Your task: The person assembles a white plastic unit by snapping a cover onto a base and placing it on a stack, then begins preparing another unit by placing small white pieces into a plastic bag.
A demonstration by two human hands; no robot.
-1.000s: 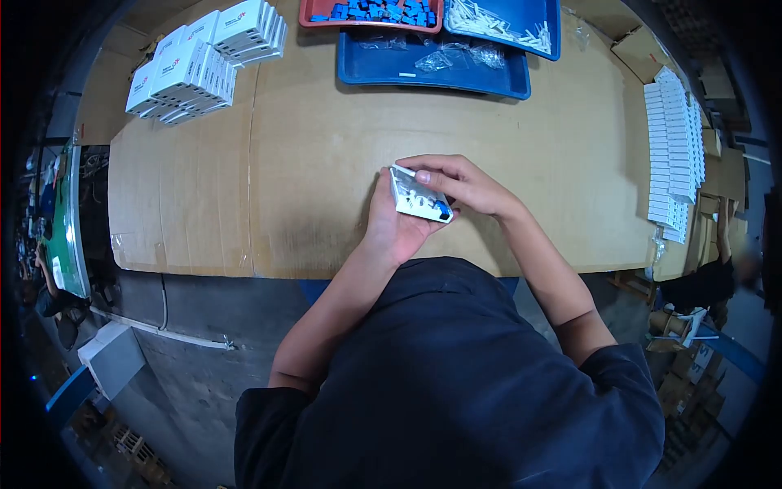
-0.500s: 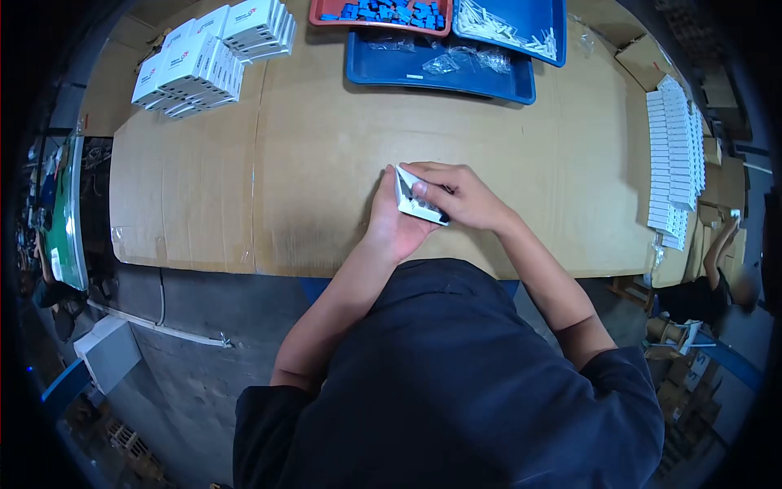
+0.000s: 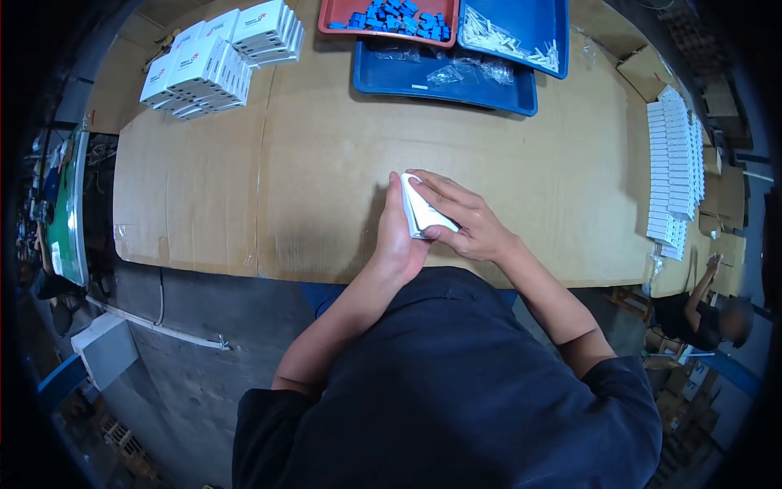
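Note:
A small white box [image 3: 425,213] is held between my two hands above the near middle of the table. My left hand [image 3: 397,238] cups it from the left, thumb up along its side. From the right, my right hand [image 3: 472,222] grips it, fingers lying across its top edge and thumb at the near corner. A plain white face of the box slants upward. What is inside is hidden, and my fingers cover part of the outline.
The cardboard-covered table [image 3: 326,179] holds stacked white boxes [image 3: 199,69] at the back left and a tall row of white boxes [image 3: 672,171] on the right. At the back are a red tray [image 3: 326,18] of blue parts, a blue tray [image 3: 562,49] of white sticks and a lower blue tray [image 3: 375,77] with clear bags.
The box has turned so its white face now covers the dark contents seen earlier. My right thumb has moved from the box's inside to its near corner.

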